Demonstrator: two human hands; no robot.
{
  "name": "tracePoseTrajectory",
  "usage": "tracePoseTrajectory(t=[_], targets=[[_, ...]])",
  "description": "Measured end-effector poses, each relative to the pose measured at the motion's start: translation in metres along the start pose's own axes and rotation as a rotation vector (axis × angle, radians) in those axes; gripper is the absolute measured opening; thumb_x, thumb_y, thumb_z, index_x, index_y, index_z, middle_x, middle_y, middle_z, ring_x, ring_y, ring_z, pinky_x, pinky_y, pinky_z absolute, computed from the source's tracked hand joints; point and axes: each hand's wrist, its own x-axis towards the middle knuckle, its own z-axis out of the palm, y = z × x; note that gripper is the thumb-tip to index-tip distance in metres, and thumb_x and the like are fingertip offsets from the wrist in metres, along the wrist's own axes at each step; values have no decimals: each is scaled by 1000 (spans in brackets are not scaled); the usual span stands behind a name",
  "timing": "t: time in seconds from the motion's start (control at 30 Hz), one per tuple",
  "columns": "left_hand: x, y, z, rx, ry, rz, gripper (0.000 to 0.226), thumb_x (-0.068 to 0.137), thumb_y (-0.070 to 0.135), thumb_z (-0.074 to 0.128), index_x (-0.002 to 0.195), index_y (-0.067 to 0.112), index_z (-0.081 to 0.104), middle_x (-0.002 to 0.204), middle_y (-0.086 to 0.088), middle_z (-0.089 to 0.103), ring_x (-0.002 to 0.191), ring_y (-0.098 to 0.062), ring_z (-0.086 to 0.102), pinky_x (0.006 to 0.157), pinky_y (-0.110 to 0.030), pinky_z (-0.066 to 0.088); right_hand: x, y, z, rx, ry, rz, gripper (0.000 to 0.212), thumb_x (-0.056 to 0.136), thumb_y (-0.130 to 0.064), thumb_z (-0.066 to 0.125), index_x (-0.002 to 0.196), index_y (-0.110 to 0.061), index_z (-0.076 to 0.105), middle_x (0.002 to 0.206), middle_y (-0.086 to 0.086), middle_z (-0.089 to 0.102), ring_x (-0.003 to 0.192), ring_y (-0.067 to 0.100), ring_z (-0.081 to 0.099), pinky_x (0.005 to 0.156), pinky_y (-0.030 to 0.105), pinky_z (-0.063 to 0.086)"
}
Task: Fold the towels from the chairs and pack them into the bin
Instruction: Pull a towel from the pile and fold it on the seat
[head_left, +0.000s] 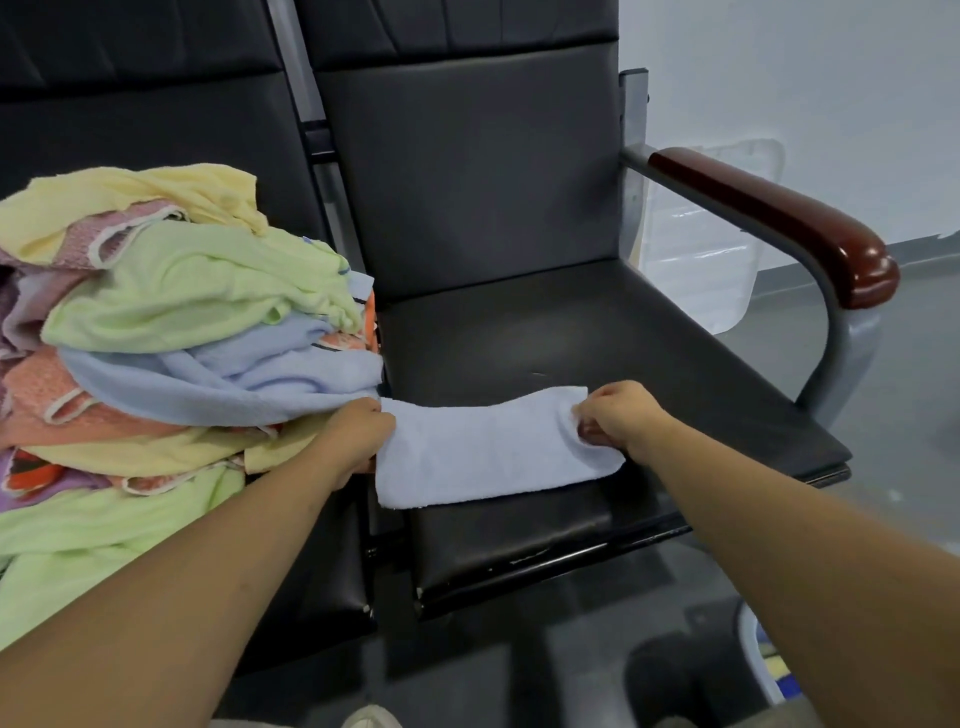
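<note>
Pinching opposite ends of a folded pale blue towel (483, 447) on the black chair seat (597, 332), left hand (358, 431) and right hand (618, 415) grip it beside the heaped towels (171, 322).

I'm facing a row of black padded chairs joined side by side. The right-hand chair (519, 208) fills the middle of the frame. Its seat (597, 338) is smooth and dull, with a soft sheen from even light and small white chips along the front edge. The left-hand chair (130, 93) shows its back in the upper left. At the right, a dark red wooden armrest (779, 223) sits on a curved grey metal frame (844, 353). Behind it, in the upper right, stands a plain pale wall (805, 62). The grey floor (914, 415) runs down the right side and on beneath the seats at the bottom.
</note>
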Motion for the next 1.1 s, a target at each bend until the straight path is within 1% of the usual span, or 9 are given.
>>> tracePoseTrajectory(t=[0.1, 0.27, 0.4, 0.53, 0.7, 0.8, 0.87, 1.0, 1.1], targets=[[8, -1, 8, 249, 82, 98, 11, 97, 5, 46, 92, 6, 56, 91, -16, 57, 88, -33, 55, 68, -34, 45, 7, 4, 4, -192, 77, 0, 19, 92, -5, 61, 92, 13, 67, 82, 19, 61, 79, 29, 58, 67, 34, 48], [9, -4, 8, 317, 88, 143, 17, 94, 6, 49, 77, 12, 47, 78, -7, 49, 73, -23, 48, 53, -28, 35, 10, 1, 2, -176, 156, 49, 25, 92, -4, 44, 69, -9, 37, 70, 6, 40, 59, 19, 36, 53, 28, 31], [9, -6, 9, 381, 100, 153, 13, 96, 11, 50, 88, 4, 56, 91, -14, 58, 79, -26, 54, 58, -29, 37, 5, -3, 2, -134, 156, 90, 23, 90, -7, 45, 68, -7, 38, 63, 8, 41, 52, 21, 38, 51, 27, 33], [7, -6, 10, 392, 90, 125, 30, 98, 21, 49, 111, -2, 63, 109, -21, 66, 98, -35, 62, 78, -34, 48, 4, 0, 6, -241, 192, 31, 32, 91, -5, 48, 63, -9, 34, 59, 5, 38, 49, 18, 33, 47, 25, 29], [-5, 1, 8, 574, 50, 187, 32, 104, 28, 44, 102, 3, 64, 109, -18, 68, 84, -25, 55, 71, -29, 37, 5, 7, 5, -362, 238, -47, 37, 90, 2, 50, 63, -12, 29, 62, 3, 34, 53, 16, 28, 47, 25, 24], [-8, 4, 8, 566, 53, 219, 37, 103, 28, 47, 111, -4, 63, 115, -21, 66, 102, -34, 60, 77, -32, 40, -2, 4, 6, -435, 271, -100, 12, 89, -1, 52, 84, -5, 43, 90, 11, 45, 74, 24, 46, 65, 31, 43], [-10, 5, 9, 527, 59, 237, 34, 103, 25, 45, 114, -4, 61, 117, -22, 64, 104, -34, 59, 79, -32, 39, -10, 0, 9, -549, 297, -236, 17, 90, -8, 53, 105, -3, 47, 113, 15, 41, 100, 32, 47, 88, 40, 46], [-14, 14, 11, 306, 110, 194, 23, 102, 21, 45, 101, 1, 55, 98, -16, 58, 78, -20, 51, 62, -30, 37, -35, -7, 29, -621, -45, -413, 32, 96, -26, 53, 123, -13, 60, 130, 7, 53, 116, 27, 55, 97, 33, 44], [-18, 18, 11, 47, -67, 68, 26, 98, 23, 58, 109, 0, 63, 102, -13, 69, 90, -26, 66, 80, -35, 55, -50, 2, 49, -725, -316, -345, 41, 102, -33, 48, 136, -12, 52, 138, 3, 52, 125, 24, 50, 105, 31, 37]])
